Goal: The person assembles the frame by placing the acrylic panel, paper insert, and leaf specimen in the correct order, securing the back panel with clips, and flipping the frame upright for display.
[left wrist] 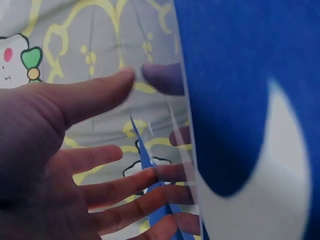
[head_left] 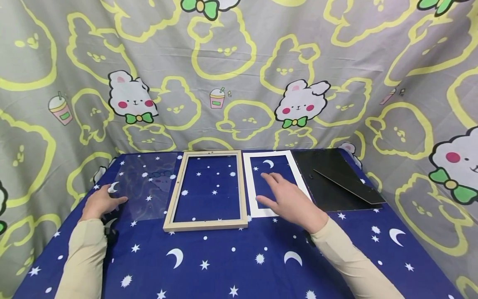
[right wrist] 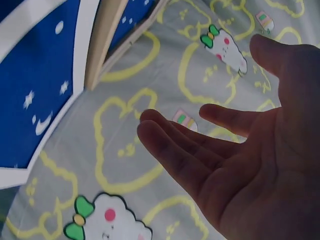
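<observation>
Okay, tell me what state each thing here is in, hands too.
Clear sheet: flat on blue cloth
Wooden frame: flat, cloth showing through
White mat: flat, cloth showing through
Black board: flat
Stand: slanted across board
Left hand: spread, at sheet's left edge
Right hand: empty, above mat

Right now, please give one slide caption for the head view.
Left hand near a clear sheet, right hand above a white mat, wooden frame between.
</observation>
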A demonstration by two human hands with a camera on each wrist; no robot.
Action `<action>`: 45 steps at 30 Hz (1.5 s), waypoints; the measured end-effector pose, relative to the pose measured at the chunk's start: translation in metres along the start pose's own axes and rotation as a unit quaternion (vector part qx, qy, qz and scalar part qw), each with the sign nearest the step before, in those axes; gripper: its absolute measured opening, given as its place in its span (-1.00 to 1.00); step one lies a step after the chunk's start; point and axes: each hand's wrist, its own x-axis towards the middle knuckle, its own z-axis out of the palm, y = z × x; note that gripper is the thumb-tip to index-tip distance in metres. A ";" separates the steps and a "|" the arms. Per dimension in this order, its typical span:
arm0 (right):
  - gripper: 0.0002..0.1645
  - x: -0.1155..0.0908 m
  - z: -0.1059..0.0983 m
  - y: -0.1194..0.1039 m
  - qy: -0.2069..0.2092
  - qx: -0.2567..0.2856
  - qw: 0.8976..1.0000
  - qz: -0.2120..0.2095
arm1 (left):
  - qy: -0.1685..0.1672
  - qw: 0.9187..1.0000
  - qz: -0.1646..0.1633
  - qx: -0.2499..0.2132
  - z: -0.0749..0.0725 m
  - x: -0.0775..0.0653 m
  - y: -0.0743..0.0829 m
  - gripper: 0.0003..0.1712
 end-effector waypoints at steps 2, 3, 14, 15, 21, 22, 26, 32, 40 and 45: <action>-0.08 0.002 0.007 -0.004 -0.015 -0.005 1.000 -0.005 | 0.001 1.000 0.008 0.005 -0.001 0.001 -0.001 0.08; -0.07 0.004 0.011 -0.006 -0.024 -0.006 1.000 -0.005 | 0.001 1.000 0.010 0.007 -0.001 0.001 -0.001 0.08; 0.00 0.017 0.036 -0.031 -0.094 0.002 0.996 -0.010 | 0.001 1.000 0.013 0.009 -0.004 0.001 -0.003 0.07; 0.00 0.018 0.037 -0.032 -0.097 0.002 0.995 -0.010 | 0.001 1.000 0.012 0.009 -0.004 0.000 -0.003 0.07; -0.01 0.016 0.042 -0.037 -0.102 0.011 0.995 -0.002 | -0.005 1.000 0.003 0.012 -0.009 0.000 -0.004 0.11; -0.02 0.016 0.043 -0.037 -0.101 0.012 0.995 -0.001 | -0.006 1.000 0.002 0.012 -0.009 0.000 -0.005 0.11; -0.02 0.014 0.045 -0.039 -0.100 0.014 0.995 -0.004 | -0.010 1.000 -0.002 0.013 -0.012 -0.001 -0.004 0.11; -0.02 0.015 0.047 -0.041 -0.103 0.010 0.995 -0.009 | -0.005 1.000 -0.006 0.016 -0.016 -0.001 0.001 0.06; -0.05 0.021 0.049 -0.044 -0.120 0.002 0.993 -0.019 | -0.007 1.000 0.007 0.021 -0.016 -0.001 -0.003 0.00; -0.05 0.027 0.052 -0.046 -0.125 -0.006 0.992 -0.019 | -0.008 1.000 0.015 0.022 -0.016 -0.004 -0.008 -0.06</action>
